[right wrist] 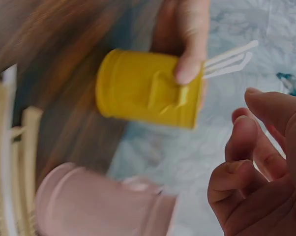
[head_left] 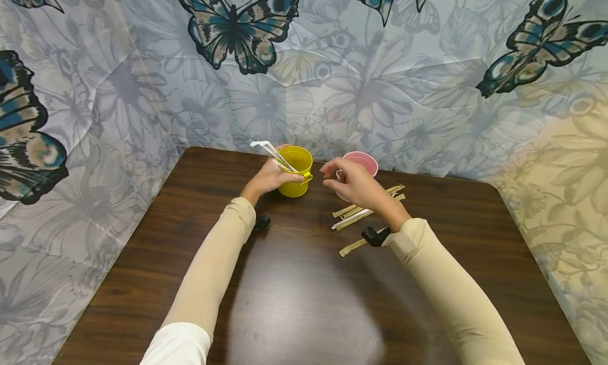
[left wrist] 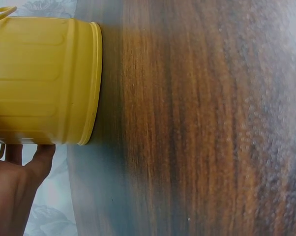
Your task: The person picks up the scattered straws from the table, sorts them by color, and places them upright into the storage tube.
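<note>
My left hand (head_left: 268, 178) grips a small yellow bucket (head_left: 295, 189) near the table's back edge, thumb along its rim. White paper-wrapped straws (head_left: 267, 147) stick up from the bucket and lean left. In the left wrist view the bucket's ribbed side (left wrist: 32, 81) shows, with part of the left hand (left wrist: 13, 187) beside it. To the right, my right hand (head_left: 359, 184) hovers before a pink bucket (head_left: 364, 160), its fingers loosely bent. Nothing lies between those fingers in the right wrist view, where the pink bucket (right wrist: 103, 204) is below the yellow one (right wrist: 138, 91).
Several tan paper-wrapped straws (head_left: 343, 212) and a white one (head_left: 352, 219) lie beneath the right forearm. Another tan straw (head_left: 350, 248) is nearer the front. Patterned butterfly fabric (head_left: 332, 90) hangs behind the dark wooden table (head_left: 294, 301). Each wrist carries a black camera (head_left: 374, 237).
</note>
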Demonstrator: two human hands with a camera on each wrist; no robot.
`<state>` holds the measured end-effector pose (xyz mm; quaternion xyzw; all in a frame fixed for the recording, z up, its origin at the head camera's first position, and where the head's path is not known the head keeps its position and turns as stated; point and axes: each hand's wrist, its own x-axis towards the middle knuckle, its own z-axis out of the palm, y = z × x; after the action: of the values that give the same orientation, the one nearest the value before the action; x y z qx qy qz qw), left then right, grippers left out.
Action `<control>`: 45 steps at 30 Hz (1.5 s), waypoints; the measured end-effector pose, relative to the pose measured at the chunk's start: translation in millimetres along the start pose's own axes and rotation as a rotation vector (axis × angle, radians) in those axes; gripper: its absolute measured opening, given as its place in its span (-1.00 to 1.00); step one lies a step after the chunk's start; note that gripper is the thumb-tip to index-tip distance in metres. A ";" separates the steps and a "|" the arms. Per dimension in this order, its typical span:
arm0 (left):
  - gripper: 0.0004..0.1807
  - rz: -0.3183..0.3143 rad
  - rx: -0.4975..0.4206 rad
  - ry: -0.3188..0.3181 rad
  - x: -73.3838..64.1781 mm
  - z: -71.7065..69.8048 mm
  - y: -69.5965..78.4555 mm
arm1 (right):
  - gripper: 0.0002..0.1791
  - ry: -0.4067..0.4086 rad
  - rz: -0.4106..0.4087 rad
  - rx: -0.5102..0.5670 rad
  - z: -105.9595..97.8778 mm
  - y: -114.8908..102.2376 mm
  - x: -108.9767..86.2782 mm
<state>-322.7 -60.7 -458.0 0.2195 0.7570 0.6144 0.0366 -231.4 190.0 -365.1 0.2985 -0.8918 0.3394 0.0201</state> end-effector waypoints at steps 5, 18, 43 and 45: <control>0.05 -0.017 -0.026 -0.001 -0.5 -2.1 -2.0 | -0.82 -0.044 0.070 -0.012 -2.0 19.0 -23.4; -0.02 -0.006 -0.083 -0.045 -9.5 -0.7 23.0 | -0.90 -0.116 0.187 -0.135 4.0 67.2 -65.2; 0.03 -0.002 -0.053 -0.008 0.6 0.5 -0.3 | -0.87 -0.096 0.216 -0.273 12.0 107.3 -85.3; 0.02 0.000 -0.047 -0.003 0.3 1.0 -0.7 | -0.86 -0.112 0.201 -0.284 12.0 107.7 -84.5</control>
<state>-322.9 -59.8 -458.9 0.2192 0.7422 0.6318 0.0429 -218.8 290.2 -458.4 0.2203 -0.9559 0.1932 -0.0215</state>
